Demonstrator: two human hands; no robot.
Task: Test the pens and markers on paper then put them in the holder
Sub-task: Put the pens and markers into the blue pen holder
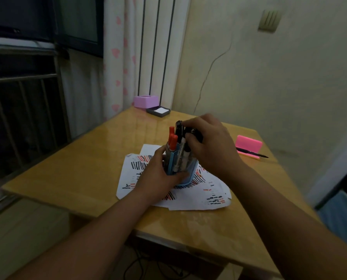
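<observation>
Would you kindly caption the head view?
Left hand holds the blue holder on scribbled paper; right hand grips black markers in it.

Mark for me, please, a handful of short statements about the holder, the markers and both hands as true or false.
1. The left hand holds the blue holder. True.
2. The holder stands on bare wood. False: it stands on scribbled paper sheets spread on the table.
3. The right hand grips the tops of the black markers in the holder. True.
4. Every marker in the holder has a black cap. False: some have red caps.
5. No pen lies outside the holder. False: a black pen lies by the pink stand.
</observation>
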